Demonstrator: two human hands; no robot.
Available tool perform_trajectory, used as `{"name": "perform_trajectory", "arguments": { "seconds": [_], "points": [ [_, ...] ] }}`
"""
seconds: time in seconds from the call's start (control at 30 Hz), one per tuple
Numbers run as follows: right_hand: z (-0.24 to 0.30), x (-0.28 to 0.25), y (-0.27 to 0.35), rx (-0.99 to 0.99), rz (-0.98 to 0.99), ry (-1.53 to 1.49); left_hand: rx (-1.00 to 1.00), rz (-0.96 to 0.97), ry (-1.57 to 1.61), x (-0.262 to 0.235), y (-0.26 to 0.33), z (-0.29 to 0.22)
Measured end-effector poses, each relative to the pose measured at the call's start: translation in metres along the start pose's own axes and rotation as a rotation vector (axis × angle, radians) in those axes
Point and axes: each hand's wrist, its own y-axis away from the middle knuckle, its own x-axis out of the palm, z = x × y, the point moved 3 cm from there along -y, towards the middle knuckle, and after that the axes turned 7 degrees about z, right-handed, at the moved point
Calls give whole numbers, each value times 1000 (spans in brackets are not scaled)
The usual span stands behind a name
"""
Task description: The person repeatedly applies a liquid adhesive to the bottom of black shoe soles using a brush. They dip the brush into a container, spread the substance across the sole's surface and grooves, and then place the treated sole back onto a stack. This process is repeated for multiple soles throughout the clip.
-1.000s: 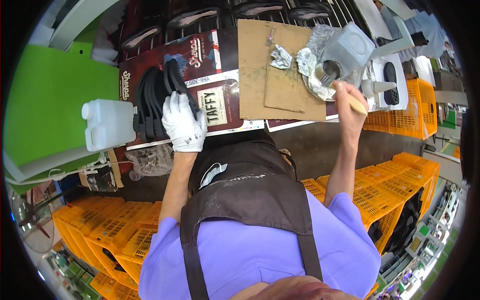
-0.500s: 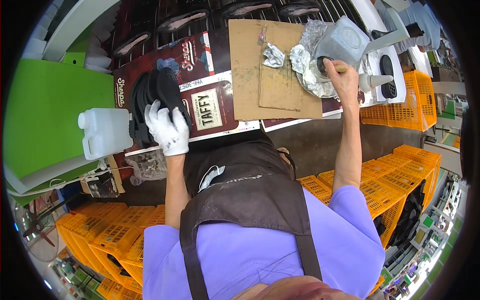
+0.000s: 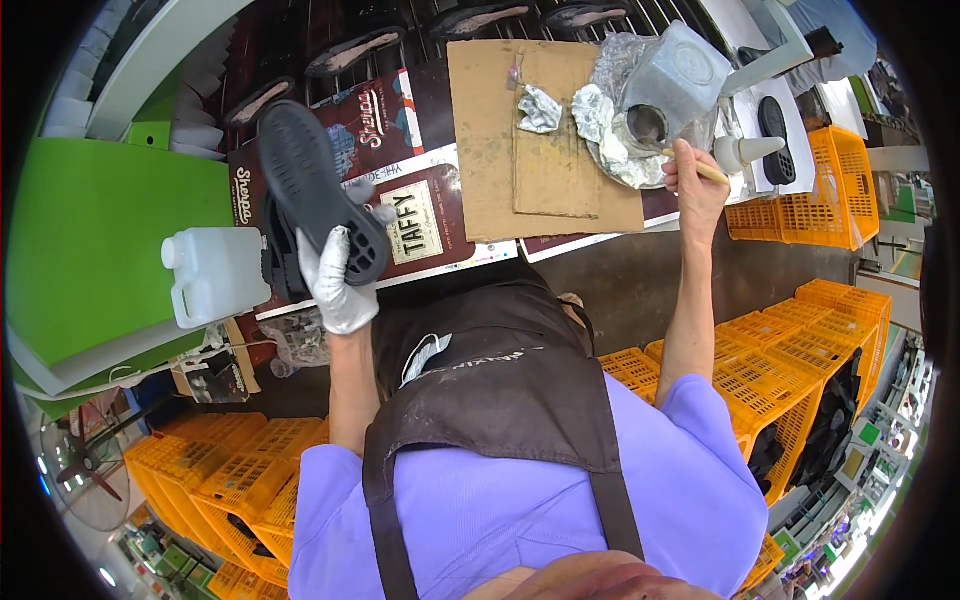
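My left hand (image 3: 345, 285), in a white glove with grey fingertips, grips a black shoe sole (image 3: 318, 180) near one end. The sole is lifted and tilted, its treaded face up. Under and beside it lie more black soles (image 3: 283, 262), mostly hidden. My bare right hand (image 3: 697, 185) pinches the light wooden handle of a brush (image 3: 712, 173). Its tip points at a small round pot (image 3: 648, 124) with a dark inside, wrapped round with crumpled foil (image 3: 622, 160). I cannot make out whether the tip touches the pot.
Cardboard (image 3: 490, 200) bearing a foil scrap (image 3: 540, 109) covers the table's middle. A translucent square container (image 3: 685, 70) and a white nozzle bottle (image 3: 745, 153) stand by the pot. At left is a white jug (image 3: 215, 275). Black shoes lie on a roller rack beyond; orange crates (image 3: 800, 190) surround me.
My left hand has picked a sole off the pile and turned it tread up. My right hand has drawn back slightly toward me, taking the brush out of the pot's middle.
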Motion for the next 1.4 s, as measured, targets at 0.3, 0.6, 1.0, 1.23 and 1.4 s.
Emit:
{"name": "perform_trajectory", "arguments": {
  "seconds": [0.3,0.6,1.0,1.23,1.4],
  "points": [
    [41,-9,-2,-456,382,461,-514,175,716,31,-4,37],
    [77,-17,-2,-169,748,505,-336,285,511,24,-11,39],
    [80,42,32,-208,269,-465,20,175,48,35,-32,25],
    [123,115,101,-491,428,-393,-15,264,-683,34,-23,38],
    [124,136,116,-584,518,-211,102,272,-636,45,-22,35]
  ]
}}
